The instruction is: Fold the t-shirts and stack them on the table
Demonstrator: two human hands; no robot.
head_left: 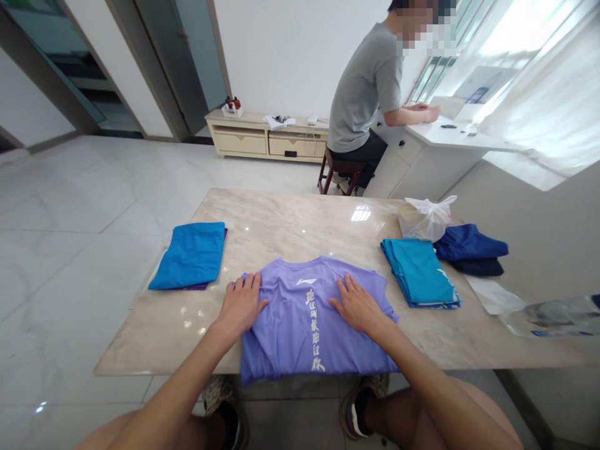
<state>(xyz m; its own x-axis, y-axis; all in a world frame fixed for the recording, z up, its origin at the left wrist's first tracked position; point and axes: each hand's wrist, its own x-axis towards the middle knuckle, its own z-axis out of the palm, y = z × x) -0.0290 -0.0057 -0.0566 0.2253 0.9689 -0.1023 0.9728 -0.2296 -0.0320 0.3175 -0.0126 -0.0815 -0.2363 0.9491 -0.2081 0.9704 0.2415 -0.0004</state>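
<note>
A light purple T-shirt (290,319) with white lettering down its middle lies spread on the marble-topped table (281,219), its lower part at the near edge. My left hand (241,303) rests on the shirt's left sleeve area, fingers extended. On the right side of the chest, my right hand (359,303) lies flat with its fingers spread. Neither hand grips the cloth visibly. To the left is a folded blue garment (192,253) with purple cloth under it. A folded teal garment (422,272) lies to the right.
Beyond the teal garment are a white plastic bag (426,215) and a dark blue cloth (471,247). A clear plastic bottle (553,317) lies at the right. A person in a grey shirt (360,87) sits at a white desk (445,134); a low cabinet (239,140) stands by the wall.
</note>
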